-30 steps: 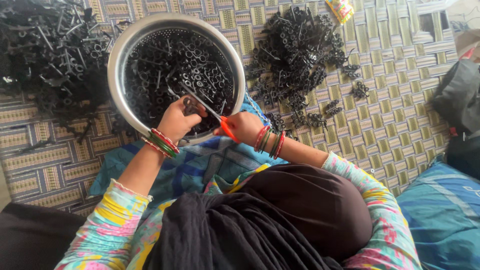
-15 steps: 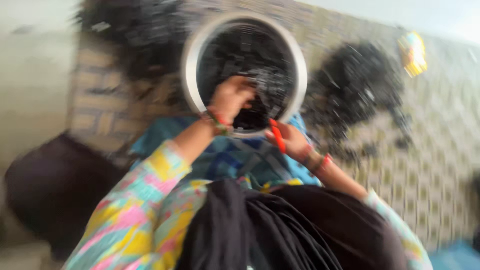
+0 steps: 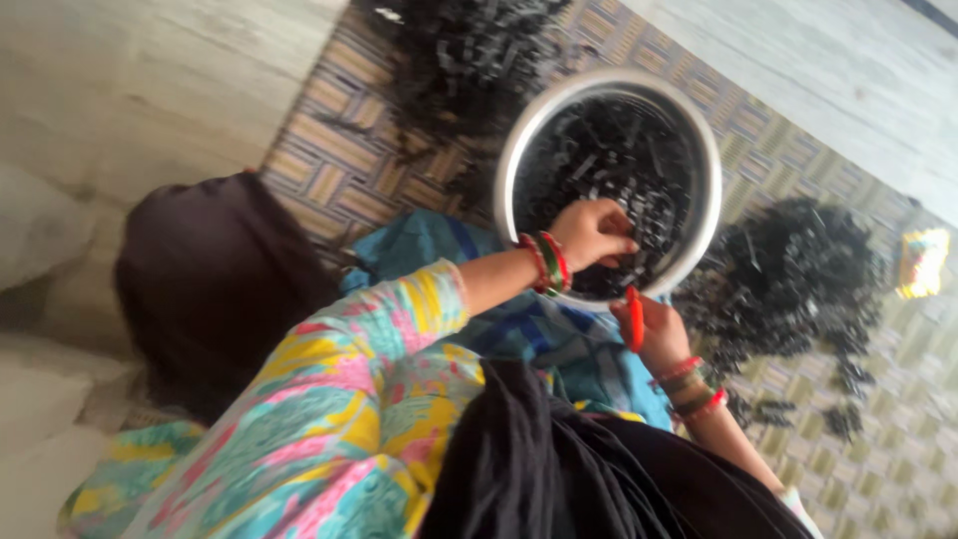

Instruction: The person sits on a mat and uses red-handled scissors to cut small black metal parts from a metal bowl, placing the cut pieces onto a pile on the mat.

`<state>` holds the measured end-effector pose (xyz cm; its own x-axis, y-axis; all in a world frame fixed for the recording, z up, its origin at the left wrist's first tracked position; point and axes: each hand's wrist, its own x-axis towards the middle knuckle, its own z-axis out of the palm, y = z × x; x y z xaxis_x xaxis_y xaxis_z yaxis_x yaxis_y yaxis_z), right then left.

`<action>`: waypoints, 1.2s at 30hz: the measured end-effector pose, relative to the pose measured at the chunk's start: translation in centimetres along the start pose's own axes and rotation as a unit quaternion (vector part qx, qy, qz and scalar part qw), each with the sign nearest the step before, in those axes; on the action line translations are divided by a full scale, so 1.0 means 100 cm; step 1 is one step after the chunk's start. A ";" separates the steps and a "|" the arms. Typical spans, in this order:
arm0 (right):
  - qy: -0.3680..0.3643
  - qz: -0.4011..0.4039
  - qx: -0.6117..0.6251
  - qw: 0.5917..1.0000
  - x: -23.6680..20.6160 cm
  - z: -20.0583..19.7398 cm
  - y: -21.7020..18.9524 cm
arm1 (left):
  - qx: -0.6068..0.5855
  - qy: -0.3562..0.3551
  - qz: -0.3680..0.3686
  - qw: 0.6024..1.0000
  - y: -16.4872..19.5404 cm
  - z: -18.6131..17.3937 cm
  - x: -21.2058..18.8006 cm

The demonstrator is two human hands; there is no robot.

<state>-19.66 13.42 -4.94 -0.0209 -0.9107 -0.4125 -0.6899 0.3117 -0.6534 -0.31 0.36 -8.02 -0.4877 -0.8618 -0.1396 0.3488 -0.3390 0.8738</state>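
A round steel bowl (image 3: 511,165) full of small black plastic pieces (image 3: 624,150) sits on a woven mat. My left hand (image 3: 591,232), with red and green bangles at the wrist, reaches into the near side of the bowl, its fingers pinched down among the pieces. My right hand (image 3: 659,334) hovers just below the bowl's near rim and grips a red-handled cutter (image 3: 634,317). The view is tilted and blurred, so the cutter's tip is hard to make out.
Piles of black pieces lie on the patterned mat (image 3: 329,170), one beyond the bowl (image 3: 469,55) and one to its right (image 3: 793,269). A yellow packet (image 3: 923,262) lies at the far right. A blue cloth (image 3: 544,334) covers my lap, with a dark bundle (image 3: 210,284) to my left.
The view has swung and tilted, so the bowl now sits at the upper right. My left hand has gone from the rim into the bowl. My right hand still holds the cutter.
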 end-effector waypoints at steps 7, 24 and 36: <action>-0.025 -0.013 0.101 0.995 -0.001 -0.001 -0.003 | 0.103 -0.081 -0.016 0.991 0.004 -0.001 -0.011; -0.018 0.060 -0.001 0.998 -0.010 -0.006 -0.040 | 0.254 -0.107 -0.041 0.960 0.044 0.014 -0.029; -0.006 0.070 0.228 0.971 -0.004 -0.003 -0.034 | 0.759 0.068 0.232 0.604 0.143 -0.089 0.023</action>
<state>-17.51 12.64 -2.31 -0.0808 -0.8483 -0.5233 -0.2895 0.5223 -0.8021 10.72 -9.84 0.04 -0.5136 -0.7891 0.3368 -0.7641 0.5993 0.2390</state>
